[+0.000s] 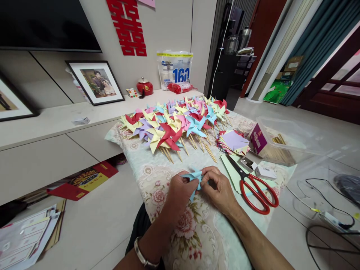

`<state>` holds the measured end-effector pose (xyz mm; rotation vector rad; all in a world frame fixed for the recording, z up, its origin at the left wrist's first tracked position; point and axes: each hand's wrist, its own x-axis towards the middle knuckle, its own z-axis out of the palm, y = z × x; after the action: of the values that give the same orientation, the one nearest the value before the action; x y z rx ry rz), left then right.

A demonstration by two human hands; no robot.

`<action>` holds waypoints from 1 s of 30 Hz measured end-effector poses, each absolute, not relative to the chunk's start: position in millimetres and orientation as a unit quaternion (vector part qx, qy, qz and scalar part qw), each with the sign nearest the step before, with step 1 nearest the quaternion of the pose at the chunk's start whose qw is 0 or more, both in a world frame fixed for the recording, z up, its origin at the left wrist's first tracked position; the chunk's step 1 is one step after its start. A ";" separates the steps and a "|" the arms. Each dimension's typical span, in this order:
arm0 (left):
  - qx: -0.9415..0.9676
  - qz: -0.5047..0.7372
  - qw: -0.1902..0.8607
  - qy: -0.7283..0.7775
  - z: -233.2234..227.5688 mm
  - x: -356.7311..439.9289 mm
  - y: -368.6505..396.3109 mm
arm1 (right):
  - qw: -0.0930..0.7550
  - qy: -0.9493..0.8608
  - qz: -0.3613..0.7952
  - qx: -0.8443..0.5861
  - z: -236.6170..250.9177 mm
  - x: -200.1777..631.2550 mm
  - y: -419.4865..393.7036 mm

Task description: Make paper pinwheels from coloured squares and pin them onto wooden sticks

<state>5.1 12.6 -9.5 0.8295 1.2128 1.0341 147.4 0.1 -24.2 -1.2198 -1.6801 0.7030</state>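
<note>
Between my two hands is a light-blue paper pinwheel [194, 175], its blades partly folded and partly covered by fingers. My left hand [181, 189] pinches it from the left, thumb on top. From the right, my right hand [218, 187] grips its edge with thumb and fingers closed. Whether a pin is in the fingers is hidden. Beyond the hands lie many finished paper pinwheels [170, 137] on wooden sticks, in red, yellow, purple, pink and blue. Red-handled scissors [253, 187] rest to the right of my right hand, on pale green paper [229, 170].
A stack of cut paper sheets [234, 140] lies right of the pinwheels. Beside it are a small opened box [247, 164], a white box [266, 173] and a clear plastic bin [295, 138] holding wooden sticks [278, 150]. A flowered tablecloth [152, 180] covers the table.
</note>
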 end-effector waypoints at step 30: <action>0.339 0.443 0.667 0.494 -14.7 0.1 15.4 | 0.463 -0.672 0.310 -0.488 -23.0 148.2 -0.6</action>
<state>0.1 15.4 -14.7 0.7659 1.1145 0.9999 148.2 -0.6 -23.0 -1.1988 -1.6530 0.7618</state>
